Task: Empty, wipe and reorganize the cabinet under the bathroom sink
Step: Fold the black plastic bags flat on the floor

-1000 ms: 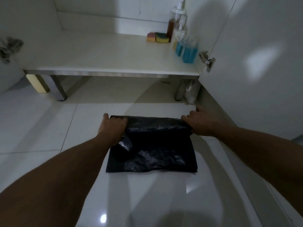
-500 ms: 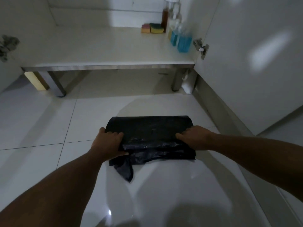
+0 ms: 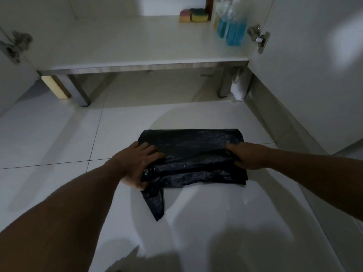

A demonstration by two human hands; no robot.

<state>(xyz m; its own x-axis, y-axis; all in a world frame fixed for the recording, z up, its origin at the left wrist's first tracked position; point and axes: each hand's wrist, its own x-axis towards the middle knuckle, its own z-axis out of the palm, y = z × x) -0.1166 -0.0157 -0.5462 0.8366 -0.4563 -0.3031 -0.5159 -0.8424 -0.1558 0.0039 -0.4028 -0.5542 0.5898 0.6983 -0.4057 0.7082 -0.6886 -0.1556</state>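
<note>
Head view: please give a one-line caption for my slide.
On the floor, the left hand and right hand hold a folded black bag before the open cabinet.

Looks dim and grey-blue throughout, brightest in a soft patch on the cabinet door (image 3: 337,48) at right and a pale wash on the wall (image 3: 157,5) behind the shelf (image 3: 127,46). Shows broad soft-edged shadows across the glossy floor tiles (image 3: 49,134) near the bottom, with faint sheen beside them, and sinks the black bag (image 3: 196,150) to near-solid dark but for a few glinting creases. Bows straight lines toward the edges and softens the blue bottles (image 3: 235,34) and the corners slightly.
</note>
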